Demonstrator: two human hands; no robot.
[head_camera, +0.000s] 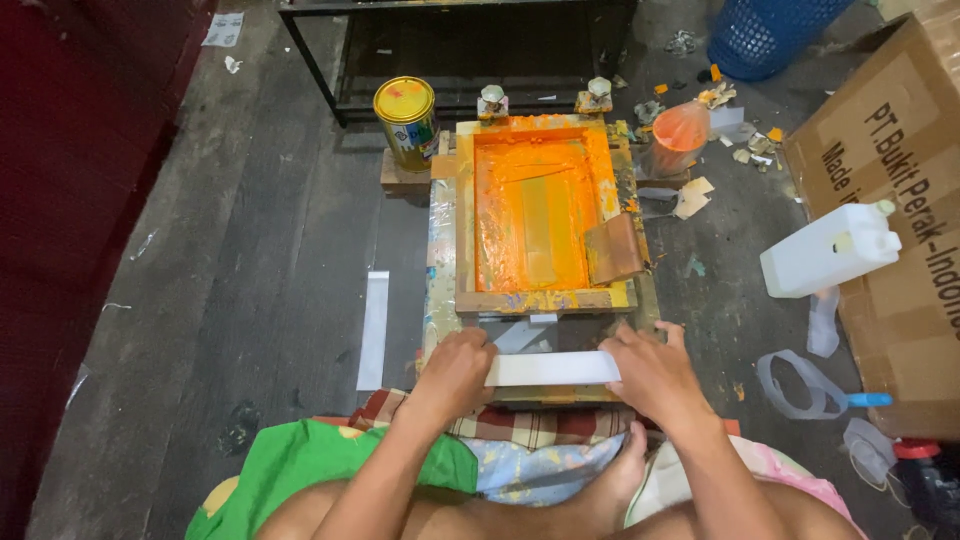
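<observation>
Hands first, from the head view: the left hand (455, 368) and right hand (650, 372) each pinch one end of a white strip (552, 368), fingers closed on it, holding it flat on the board just below the wooden screen frame (540, 298) full of orange ink. I judge that keeping the strip taut and square to the frame edge, clear of wet ink, matters most here.

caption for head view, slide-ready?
Both hands, left and right, hold a white strip before an orange-inked screen frame on the floor.
</observation>
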